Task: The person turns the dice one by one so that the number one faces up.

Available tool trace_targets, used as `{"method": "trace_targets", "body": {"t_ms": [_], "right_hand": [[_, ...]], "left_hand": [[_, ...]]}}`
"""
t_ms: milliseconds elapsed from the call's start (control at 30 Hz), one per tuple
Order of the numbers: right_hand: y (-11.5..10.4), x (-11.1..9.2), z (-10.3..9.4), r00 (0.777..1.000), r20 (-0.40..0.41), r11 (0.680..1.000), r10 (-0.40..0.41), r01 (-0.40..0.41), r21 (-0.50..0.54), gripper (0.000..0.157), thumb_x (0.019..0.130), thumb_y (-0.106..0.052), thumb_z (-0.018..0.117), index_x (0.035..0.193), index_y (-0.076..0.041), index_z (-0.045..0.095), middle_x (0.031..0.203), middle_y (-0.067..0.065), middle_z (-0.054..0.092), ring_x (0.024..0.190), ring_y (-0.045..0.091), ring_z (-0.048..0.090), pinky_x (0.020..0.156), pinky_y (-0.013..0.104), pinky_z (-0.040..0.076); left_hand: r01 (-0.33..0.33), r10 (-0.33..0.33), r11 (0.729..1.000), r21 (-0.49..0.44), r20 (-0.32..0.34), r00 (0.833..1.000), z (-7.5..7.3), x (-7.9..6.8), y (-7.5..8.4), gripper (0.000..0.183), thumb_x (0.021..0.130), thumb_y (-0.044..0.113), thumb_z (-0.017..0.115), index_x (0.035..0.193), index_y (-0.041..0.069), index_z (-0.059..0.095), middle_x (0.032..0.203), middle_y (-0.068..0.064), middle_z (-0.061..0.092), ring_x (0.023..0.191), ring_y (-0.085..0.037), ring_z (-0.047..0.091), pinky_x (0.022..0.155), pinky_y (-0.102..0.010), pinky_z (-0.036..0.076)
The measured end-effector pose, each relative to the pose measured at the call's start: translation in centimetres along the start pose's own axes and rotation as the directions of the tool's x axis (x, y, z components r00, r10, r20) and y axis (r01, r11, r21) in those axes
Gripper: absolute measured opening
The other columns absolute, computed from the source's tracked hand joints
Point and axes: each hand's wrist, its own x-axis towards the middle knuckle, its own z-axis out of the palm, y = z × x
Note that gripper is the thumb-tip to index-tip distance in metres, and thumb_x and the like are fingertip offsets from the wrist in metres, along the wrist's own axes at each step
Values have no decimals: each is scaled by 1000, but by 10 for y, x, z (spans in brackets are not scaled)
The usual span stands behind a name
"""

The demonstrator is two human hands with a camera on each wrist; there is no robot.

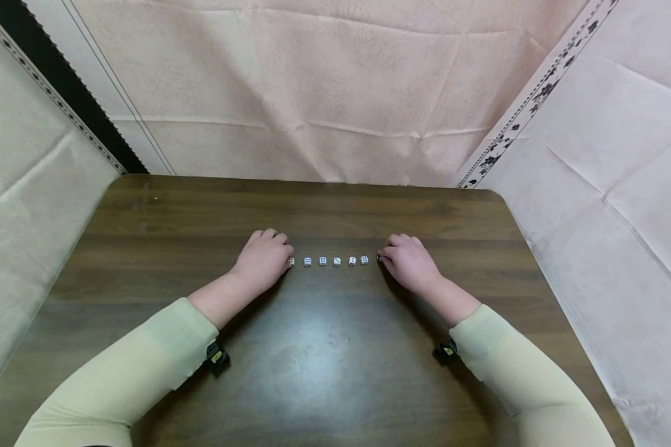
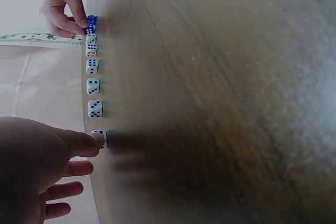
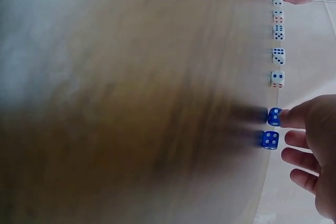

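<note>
Small white dice with dark pips, one of them the white die, stand in a left-to-right row on the wooden table. At the row's left end my left hand pinches a white die between thumb and fingers. My right hand is at the other end, its thumb and fingers on a blue die with white pips. Beside that one, under the same hand's fingers, sits a second blue die, which the hand hides in the head view.
The brown table has rounded far corners. A pale pink cloth hangs behind its far edge, with white cloths at both sides. Each wrist wears a small black camera.
</note>
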Motion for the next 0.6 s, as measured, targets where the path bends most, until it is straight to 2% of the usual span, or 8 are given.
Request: {"method": "trace_targets", "body": {"t_ms": [267,600], "right_hand": [[0,1,-2,1000,27,999,-3,4,-37,12,84,-15,65,93,-12,73,87,2,56,83,22,53,75,41,40],[-1,3,-4,996,81,999,43,-41,-29,16,86,-17,64,99,-15,73,92,3,59,85,22,55,74,40,40]], "left_hand": [[1,-1,1000,0,9,1000,0,0,0,17,88,28,61,97,16,69,104,-5,60,100,-27,50,91,-45,37],[11,-11,1000,-3,4,1000,-1,0,0,16,88,28,61,96,16,69,101,-5,59,99,-27,50,91,-44,37]]}}
